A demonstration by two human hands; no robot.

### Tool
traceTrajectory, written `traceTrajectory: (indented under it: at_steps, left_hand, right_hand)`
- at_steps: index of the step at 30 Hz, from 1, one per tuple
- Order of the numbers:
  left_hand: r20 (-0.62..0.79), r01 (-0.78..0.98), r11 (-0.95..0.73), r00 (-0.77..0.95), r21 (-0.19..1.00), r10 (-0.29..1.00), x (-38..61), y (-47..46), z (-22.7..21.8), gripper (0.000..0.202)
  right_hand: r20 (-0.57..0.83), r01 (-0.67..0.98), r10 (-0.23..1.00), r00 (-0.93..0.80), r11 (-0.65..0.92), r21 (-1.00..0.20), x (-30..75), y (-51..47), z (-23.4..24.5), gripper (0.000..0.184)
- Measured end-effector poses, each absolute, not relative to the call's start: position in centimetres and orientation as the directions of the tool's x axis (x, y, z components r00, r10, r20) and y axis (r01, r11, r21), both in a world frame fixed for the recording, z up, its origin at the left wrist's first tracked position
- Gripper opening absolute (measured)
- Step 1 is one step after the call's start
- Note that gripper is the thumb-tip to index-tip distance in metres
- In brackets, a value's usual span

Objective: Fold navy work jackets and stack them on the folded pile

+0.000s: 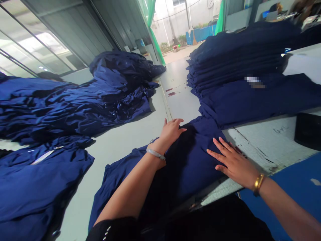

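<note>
A navy blue garment (198, 160) lies spread on the pale worktable (130, 139) directly in front of me. My left hand (173, 131), with a pale bangle at the wrist, is at the garment's far edge, its fingers apart and slightly bent. Over the garment's right side, my right hand (229, 160) lies flat with fingers spread; a gold bracelet is on that wrist. Neither hand grips the cloth. My left forearm covers part of the garment.
Behind the garment to the right rises a neat stack of folded navy garments (238, 50), with another flat garment (263, 97) before it. A loose heap of navy clothes (105, 90) fills the left side. Nearer on the left lies another garment (42, 187). A black object (308, 130) sits far right.
</note>
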State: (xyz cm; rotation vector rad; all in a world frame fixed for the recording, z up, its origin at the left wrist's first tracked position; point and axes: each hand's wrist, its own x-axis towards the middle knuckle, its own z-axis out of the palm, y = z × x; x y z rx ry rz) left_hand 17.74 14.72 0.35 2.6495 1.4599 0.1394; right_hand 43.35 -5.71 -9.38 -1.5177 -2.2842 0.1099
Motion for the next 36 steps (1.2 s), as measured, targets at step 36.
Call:
traceTrajectory:
  at_steps: [36]
  left_hand:
    - [0.264,0.921,-0.389,0.378,-0.011,0.887,2.5,-14.5,-3.9,0.092]
  right_hand:
    - [0.329,0.803,0.789,-0.519,0.582,-0.126,41.2,5.8,-5.1,0.081]
